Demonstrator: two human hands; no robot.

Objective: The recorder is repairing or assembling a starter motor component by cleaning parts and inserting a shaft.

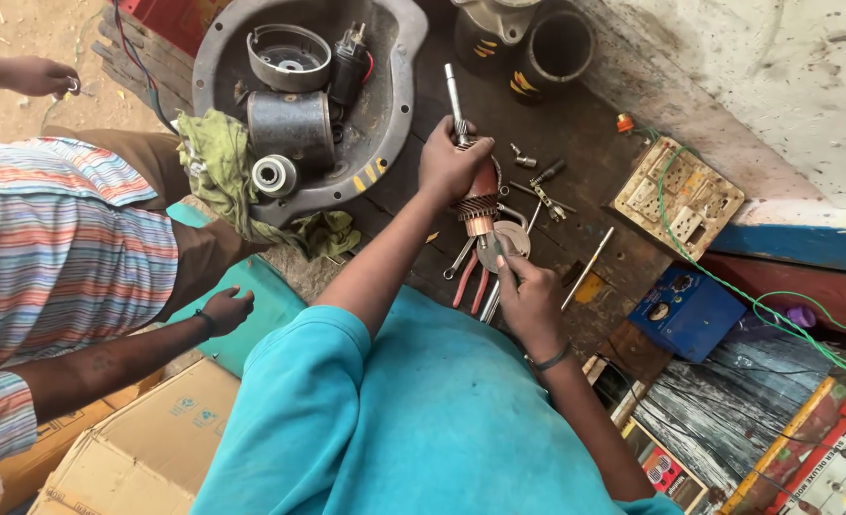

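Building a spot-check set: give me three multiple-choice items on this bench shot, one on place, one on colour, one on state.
1. Where is the rag?
A. over the rim of the metal pan
B. on the blue meter box
C. on the cardboard box

2. What colour is the wire from the switch board?
A. red
B. green
C. white

3. What is the left hand doing?
A. lying flat on the bench
B. gripping the armature
C. holding the pliers

Answers:
1 A, it drapes the pan's left edge.
2 B, a green loop runs right.
3 B, fingers wrap the armature below its shaft while the right hand touches its lower end.
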